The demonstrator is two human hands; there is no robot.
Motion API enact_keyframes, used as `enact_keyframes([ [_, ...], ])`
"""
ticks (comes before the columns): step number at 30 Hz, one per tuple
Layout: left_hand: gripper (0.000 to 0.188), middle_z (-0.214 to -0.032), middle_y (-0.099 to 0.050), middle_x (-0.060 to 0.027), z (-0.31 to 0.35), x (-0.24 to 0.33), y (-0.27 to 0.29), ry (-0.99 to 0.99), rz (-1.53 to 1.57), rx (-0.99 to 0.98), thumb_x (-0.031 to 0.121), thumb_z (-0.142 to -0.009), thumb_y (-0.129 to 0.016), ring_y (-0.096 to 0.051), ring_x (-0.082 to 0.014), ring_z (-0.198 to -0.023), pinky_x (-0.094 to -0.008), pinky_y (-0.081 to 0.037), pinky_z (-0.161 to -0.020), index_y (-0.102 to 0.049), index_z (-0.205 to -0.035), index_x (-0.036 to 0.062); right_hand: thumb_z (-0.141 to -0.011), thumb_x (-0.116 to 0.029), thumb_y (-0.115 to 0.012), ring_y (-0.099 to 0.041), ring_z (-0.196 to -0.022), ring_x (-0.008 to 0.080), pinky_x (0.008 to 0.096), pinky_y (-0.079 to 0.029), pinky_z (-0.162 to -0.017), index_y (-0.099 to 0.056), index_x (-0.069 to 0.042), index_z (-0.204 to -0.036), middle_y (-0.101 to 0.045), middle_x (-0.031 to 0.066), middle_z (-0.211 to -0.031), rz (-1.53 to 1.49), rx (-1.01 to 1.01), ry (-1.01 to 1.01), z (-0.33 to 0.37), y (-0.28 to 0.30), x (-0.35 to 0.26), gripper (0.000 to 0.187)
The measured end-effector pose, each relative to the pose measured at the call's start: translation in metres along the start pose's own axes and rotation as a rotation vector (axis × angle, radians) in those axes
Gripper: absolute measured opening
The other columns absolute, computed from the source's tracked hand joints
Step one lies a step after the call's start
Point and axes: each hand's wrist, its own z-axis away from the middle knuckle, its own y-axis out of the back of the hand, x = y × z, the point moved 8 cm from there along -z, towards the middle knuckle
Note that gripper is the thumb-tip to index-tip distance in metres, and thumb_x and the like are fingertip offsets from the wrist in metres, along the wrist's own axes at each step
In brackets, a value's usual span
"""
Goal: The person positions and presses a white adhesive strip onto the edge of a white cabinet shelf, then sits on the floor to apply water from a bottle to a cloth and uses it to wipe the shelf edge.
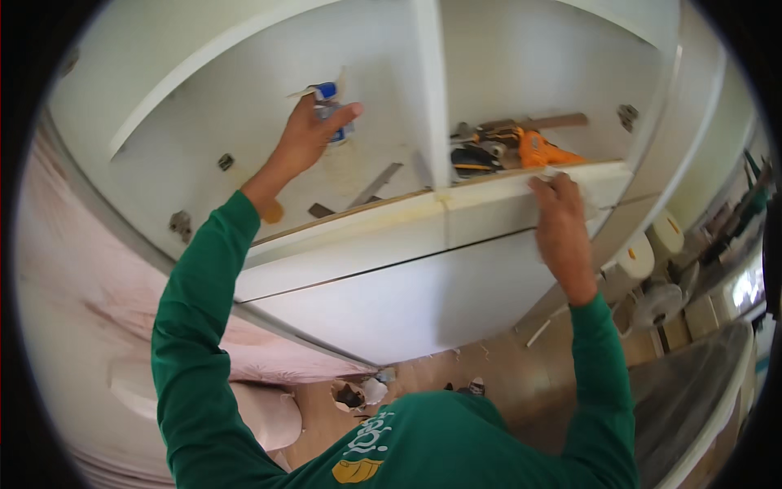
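Observation:
Inside the left compartment of a white cabinet [342,253], my left hand [297,145] is closed round a small clear plastic bottle [340,130] with blue on its upper part. A pale flat piece juts out beside the bottle's top; what it is I cannot tell. My right hand [564,236] is at the front edge of the right compartment, its fingers bent together over the rim. Something whitish shows at those fingertips, too small and blurred to name. Just behind them lie an orange pouch-like thing [542,151] and several tools.
On the left compartment's floor are a flat grey strip [376,184] and a short dark piece [321,210]. A white divider [433,98] separates the compartments. Metal hinges sit on the side walls. Plastic-covered furniture [684,407] stands at the lower right, with cluttered items behind it.

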Motion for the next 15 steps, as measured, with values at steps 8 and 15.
enact_keyframes([
  [8,0.074,-0.118,-0.070,-0.0103,-0.023,-0.051,-0.024,0.066,0.032,-0.075,0.054,-0.095,-0.086,-0.068,-0.0164,-0.106,-0.0336,-0.056,-0.096,-0.061,-0.134,-0.0038,-0.090,0.004,-0.058,-0.060,-0.123,0.0442,0.0569,-0.048,-0.108,-0.071,0.001,-0.130,-0.066,0.0247,-0.129,0.173,0.086,-0.233,0.005,0.022,0.112,0.042],
  [15,0.086,-0.135,-0.065,-0.0122,-0.030,-0.081,-0.019,0.186,0.047,-0.098,0.053,-0.093,-0.087,-0.066,-0.0187,-0.118,-0.0352,-0.052,-0.105,-0.053,-0.148,-0.0038,-0.095,-0.002,-0.060,-0.061,-0.127,0.0416,0.0492,-0.053,-0.104,-0.070,-0.002,-0.134,-0.063,0.0254,-0.140,-0.107,-0.214,-0.121,-0.004,-0.025,-0.051,0.040],
])
